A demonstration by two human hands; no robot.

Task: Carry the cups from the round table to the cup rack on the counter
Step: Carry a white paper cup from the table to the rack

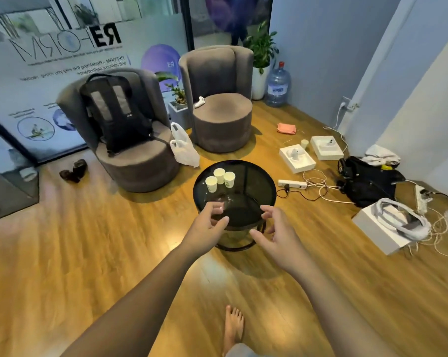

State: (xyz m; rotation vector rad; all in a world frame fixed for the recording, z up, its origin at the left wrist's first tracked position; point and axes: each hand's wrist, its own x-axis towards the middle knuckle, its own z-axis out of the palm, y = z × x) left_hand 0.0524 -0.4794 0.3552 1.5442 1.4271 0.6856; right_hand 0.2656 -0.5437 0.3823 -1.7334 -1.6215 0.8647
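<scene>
Three white paper cups (220, 179) stand close together on the far left part of a round black table (256, 191). My left hand (207, 228) hovers over the table's near edge with its fingers loosely curved and holds nothing. My right hand (274, 233) is stretched out beside it, fingers spread and relaxed, also holding nothing. Both hands are short of the cups and touch none of them. No cup rack or counter is in view.
Two grey armchairs stand behind the table, one (130, 140) with a black backpack, the other (221, 104) further right. A white plastic bag (184, 148) leans between them. White boxes (296, 157), cables, a power strip (292, 184) and a black bag (367, 184) litter the floor on the right.
</scene>
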